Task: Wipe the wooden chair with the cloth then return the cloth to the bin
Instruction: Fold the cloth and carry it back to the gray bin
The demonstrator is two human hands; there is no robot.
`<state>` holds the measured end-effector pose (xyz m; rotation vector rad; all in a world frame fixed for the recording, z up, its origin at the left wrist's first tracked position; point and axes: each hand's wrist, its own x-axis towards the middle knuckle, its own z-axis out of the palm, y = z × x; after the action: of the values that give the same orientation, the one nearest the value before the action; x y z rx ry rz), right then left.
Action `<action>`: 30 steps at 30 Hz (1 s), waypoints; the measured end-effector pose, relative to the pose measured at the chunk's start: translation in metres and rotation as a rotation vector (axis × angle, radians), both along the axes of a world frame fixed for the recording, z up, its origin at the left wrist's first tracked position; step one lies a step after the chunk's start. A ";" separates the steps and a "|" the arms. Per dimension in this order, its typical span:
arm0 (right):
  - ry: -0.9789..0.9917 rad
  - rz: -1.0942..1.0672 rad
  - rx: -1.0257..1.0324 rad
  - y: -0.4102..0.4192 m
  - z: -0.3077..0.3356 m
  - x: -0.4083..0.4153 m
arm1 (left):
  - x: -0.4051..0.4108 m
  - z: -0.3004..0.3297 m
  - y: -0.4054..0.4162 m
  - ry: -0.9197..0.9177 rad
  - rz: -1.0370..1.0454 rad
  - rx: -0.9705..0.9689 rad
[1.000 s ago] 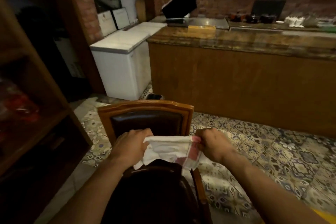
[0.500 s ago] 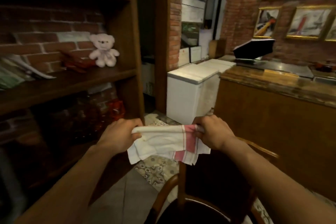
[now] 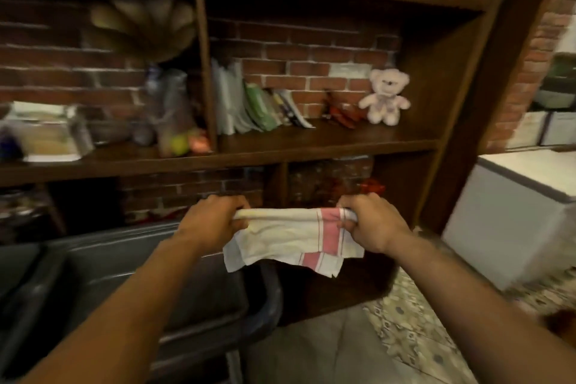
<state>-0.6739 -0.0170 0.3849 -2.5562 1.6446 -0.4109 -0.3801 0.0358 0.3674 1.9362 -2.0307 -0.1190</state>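
A white cloth (image 3: 280, 237) with red stripes hangs stretched between both hands in the middle of the head view. My left hand (image 3: 215, 217) grips its left top corner and my right hand (image 3: 371, 221) grips the striped right corner. Below and to the left stands a dark grey bin (image 3: 103, 262); the cloth's lower edge hangs over its right rim. The wooden chair is almost out of sight, with perhaps a brown sliver at the lower right edge.
A tall dark wooden shelf unit (image 3: 327, 140) against a brick wall fills the view ahead, holding books, jars and a pink teddy bear (image 3: 386, 97). A white chest freezer (image 3: 514, 212) stands at the right. Patterned tile floor (image 3: 405, 327) lies at the lower right.
The view has swung left from the chair and counter to the shelf and the bin. Both hands keep hold of the stretched cloth, which now hangs over the bin's right rim.
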 end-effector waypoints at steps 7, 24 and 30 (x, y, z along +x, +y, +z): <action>-0.025 0.255 0.035 -0.019 -0.028 0.156 | 0.138 -0.025 0.045 -0.003 0.270 0.051; -0.061 0.452 0.203 -0.130 -0.125 0.357 | 0.287 -0.109 -0.009 -0.007 0.626 0.081; -0.066 0.451 0.143 -0.156 -0.162 0.395 | 0.322 -0.151 -0.041 -0.088 0.618 0.110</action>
<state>-0.2792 -0.1732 0.2226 -2.6593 0.9888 -0.3202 -0.0586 -0.0054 0.2163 2.5787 -1.4043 0.0044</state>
